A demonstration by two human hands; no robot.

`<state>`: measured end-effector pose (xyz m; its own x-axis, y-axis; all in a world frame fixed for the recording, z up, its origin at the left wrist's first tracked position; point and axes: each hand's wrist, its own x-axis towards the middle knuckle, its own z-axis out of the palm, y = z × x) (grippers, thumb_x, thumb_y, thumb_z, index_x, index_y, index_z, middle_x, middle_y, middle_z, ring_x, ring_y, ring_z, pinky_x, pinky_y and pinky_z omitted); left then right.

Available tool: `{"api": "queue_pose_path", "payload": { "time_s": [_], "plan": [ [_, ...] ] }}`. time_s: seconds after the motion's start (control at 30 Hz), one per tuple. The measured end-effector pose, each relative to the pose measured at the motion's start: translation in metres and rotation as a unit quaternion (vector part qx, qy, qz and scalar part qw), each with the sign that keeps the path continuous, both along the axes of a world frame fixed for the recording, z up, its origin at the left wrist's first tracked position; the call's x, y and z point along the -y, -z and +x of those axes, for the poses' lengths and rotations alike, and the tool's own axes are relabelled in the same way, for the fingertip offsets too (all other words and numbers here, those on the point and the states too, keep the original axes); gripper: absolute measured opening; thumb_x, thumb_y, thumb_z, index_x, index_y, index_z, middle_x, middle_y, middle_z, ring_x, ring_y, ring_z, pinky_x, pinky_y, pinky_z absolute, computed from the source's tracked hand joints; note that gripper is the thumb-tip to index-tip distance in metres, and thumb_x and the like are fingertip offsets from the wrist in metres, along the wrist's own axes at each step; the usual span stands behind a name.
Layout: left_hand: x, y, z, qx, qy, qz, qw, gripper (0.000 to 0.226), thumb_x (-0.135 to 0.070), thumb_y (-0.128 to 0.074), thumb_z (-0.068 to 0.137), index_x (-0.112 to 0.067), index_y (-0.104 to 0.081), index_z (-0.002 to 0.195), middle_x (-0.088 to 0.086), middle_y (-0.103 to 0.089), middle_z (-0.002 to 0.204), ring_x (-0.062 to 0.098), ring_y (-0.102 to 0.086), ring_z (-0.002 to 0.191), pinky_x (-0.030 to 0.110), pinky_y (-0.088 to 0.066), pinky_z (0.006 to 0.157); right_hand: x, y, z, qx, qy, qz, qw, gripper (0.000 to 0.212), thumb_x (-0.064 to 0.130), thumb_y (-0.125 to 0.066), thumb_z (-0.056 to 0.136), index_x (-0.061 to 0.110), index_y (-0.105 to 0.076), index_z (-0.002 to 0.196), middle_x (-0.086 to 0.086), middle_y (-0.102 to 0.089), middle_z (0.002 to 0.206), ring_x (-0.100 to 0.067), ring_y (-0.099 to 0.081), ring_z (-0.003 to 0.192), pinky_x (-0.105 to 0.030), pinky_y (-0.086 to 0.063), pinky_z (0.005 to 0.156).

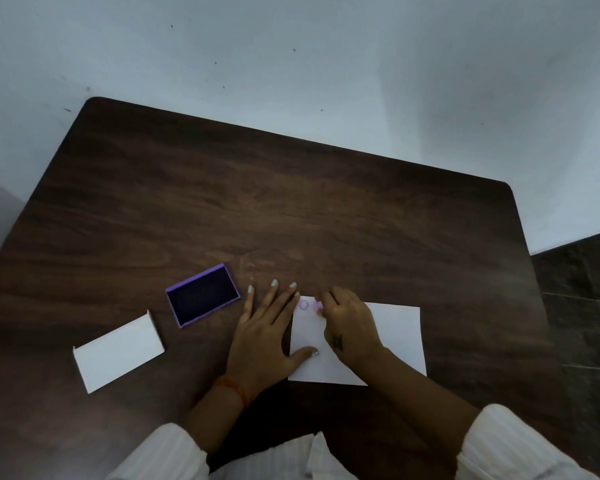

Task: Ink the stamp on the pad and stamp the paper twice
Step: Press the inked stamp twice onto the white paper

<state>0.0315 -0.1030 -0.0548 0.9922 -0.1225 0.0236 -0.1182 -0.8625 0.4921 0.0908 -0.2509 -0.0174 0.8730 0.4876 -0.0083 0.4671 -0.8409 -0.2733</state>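
Pink stamp (317,305) pinched in the fingertips of the right hand (349,323), its face down on the far left corner of the white paper (395,337); its long axis is hidden by the fingers. One purple ring print (303,305) lies just left of it. Left hand (262,337) lies flat and spread, thumb on the paper's left edge. Open purple ink pad (203,295) sits to the left, long axis slanting up to the right, with a white lid (118,351) beyond it on the wooden table (291,209).

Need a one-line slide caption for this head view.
Right hand presses stamp beside one mark; left hand steadies paper.
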Motion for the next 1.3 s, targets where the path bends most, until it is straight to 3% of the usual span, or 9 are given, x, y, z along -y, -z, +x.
{"api": "queue_pose_path", "payload": {
  "time_s": [0.37, 0.47, 0.6, 0.7, 0.83, 0.93, 1.07, 1.17, 1.3],
  "plan": [
    [-0.001, -0.003, -0.001, -0.003, 0.004, -0.008, 1.000, 0.087, -0.073, -0.046, 0.073, -0.019, -0.032, 0.139, -0.004, -0.024, 0.150, 0.018, -0.011, 0.143, 0.046, 0.004, 0.114, 0.003, 0.006, -0.001, 0.012, -0.006, 0.007, 1.000, 0.028, -0.005, -0.083, 0.053, 0.003, -0.068, 0.075, -0.014, -0.071, 0.070, -0.024, -0.066, 0.060, -0.028, -0.057, 0.052],
    [-0.001, -0.006, -0.002, -0.005, 0.010, 0.001, 1.000, 0.088, -0.073, -0.046, 0.073, -0.019, -0.031, 0.140, -0.003, -0.025, 0.152, 0.017, -0.010, 0.142, 0.046, 0.007, 0.114, 0.003, -0.004, 0.002, -0.030, -0.016, 0.010, 0.999, 0.017, -0.004, -0.075, 0.067, 0.000, -0.068, 0.082, -0.017, -0.071, 0.081, -0.029, -0.066, 0.072, -0.032, -0.055, 0.065],
    [-0.002, -0.008, -0.004, 0.002, 0.011, 0.020, 1.000, 0.092, -0.077, -0.041, 0.072, -0.016, -0.031, 0.140, -0.001, -0.031, 0.150, 0.017, -0.011, 0.140, 0.041, 0.015, 0.113, 0.010, -0.015, 0.001, -0.089, 0.077, 0.159, 0.980, 0.008, 0.006, -0.063, 0.082, 0.002, -0.070, 0.085, -0.017, -0.071, 0.090, -0.023, -0.064, 0.083, -0.025, -0.047, 0.076],
    [-0.002, -0.011, -0.003, 0.008, 0.002, 0.003, 1.000, 0.099, -0.082, -0.032, 0.070, -0.017, -0.021, 0.143, -0.005, -0.018, 0.153, 0.011, 0.000, 0.140, 0.037, 0.019, 0.113, 0.012, -0.027, -0.013, -0.105, 0.235, 0.340, 0.905, 0.005, 0.011, -0.068, 0.081, 0.012, -0.070, 0.085, -0.007, -0.072, 0.086, -0.005, -0.064, 0.078, -0.015, -0.051, 0.074],
    [-0.009, -0.020, -0.010, -0.004, -0.027, -0.041, 0.999, 0.097, -0.080, -0.036, 0.068, -0.024, -0.016, 0.145, -0.016, -0.002, 0.148, 0.005, 0.009, 0.138, 0.036, 0.014, 0.113, 0.014, -0.045, -0.030, -0.295, 0.384, 0.520, 0.704, 0.017, 0.009, -0.067, 0.081, 0.007, -0.066, 0.098, -0.007, -0.069, 0.096, -0.020, -0.065, 0.092, -0.033, -0.053, 0.086],
    [-0.017, -0.022, -0.026, 0.009, -0.053, -0.081, 0.995, 0.087, -0.066, -0.054, 0.073, -0.026, -0.022, 0.143, -0.015, -0.011, 0.150, 0.005, 0.001, 0.138, 0.033, 0.004, 0.114, 0.018, -0.052, -0.043, -0.392, 0.406, 0.615, 0.551, 0.018, 0.003, -0.057, 0.087, -0.001, -0.063, 0.104, -0.014, -0.067, 0.101, -0.026, -0.063, 0.098, -0.035, -0.051, 0.088],
    [-0.024, -0.018, -0.053, 0.018, -0.114, -0.111, 0.987, 0.076, -0.046, -0.070, 0.074, -0.024, -0.036, 0.138, -0.005, -0.038, 0.146, 0.010, -0.028, 0.135, 0.036, -0.023, 0.114, 0.022, -0.048, -0.063, -0.447, 0.409, 0.688, 0.399, 0.016, 0.004, -0.057, 0.085, -0.002, -0.066, 0.097, -0.017, -0.073, 0.092, -0.023, -0.071, 0.084, -0.032, -0.058, 0.072],
    [-0.024, -0.014, -0.063, 0.004, -0.155, -0.114, 0.981, 0.066, -0.035, -0.072, 0.075, -0.021, -0.044, 0.134, 0.000, -0.051, 0.135, 0.018, -0.041, 0.124, 0.031, -0.030, 0.104, 0.021, -0.046, -0.074, -0.464, 0.407, 0.708, 0.344, 0.025, 0.004, -0.065, 0.071, -0.002, -0.066, 0.095, -0.018, -0.075, 0.085, -0.023, -0.073, 0.075, -0.035, -0.057, 0.070],
    [-0.023, -0.016, -0.061, -0.002, -0.185, -0.114, 0.976, 0.043, -0.023, -0.072, 0.077, -0.016, -0.060, 0.118, 0.006, -0.058, 0.120, 0.021, -0.048, 0.110, 0.024, -0.032, 0.091, 0.021, -0.046, -0.080, -0.464, 0.407, 0.714, 0.331, 0.030, 0.003, -0.066, 0.063, -0.003, -0.067, 0.093, -0.019, -0.074, 0.088, -0.024, -0.073, 0.075, -0.036, -0.058, 0.068]
  ]
}}
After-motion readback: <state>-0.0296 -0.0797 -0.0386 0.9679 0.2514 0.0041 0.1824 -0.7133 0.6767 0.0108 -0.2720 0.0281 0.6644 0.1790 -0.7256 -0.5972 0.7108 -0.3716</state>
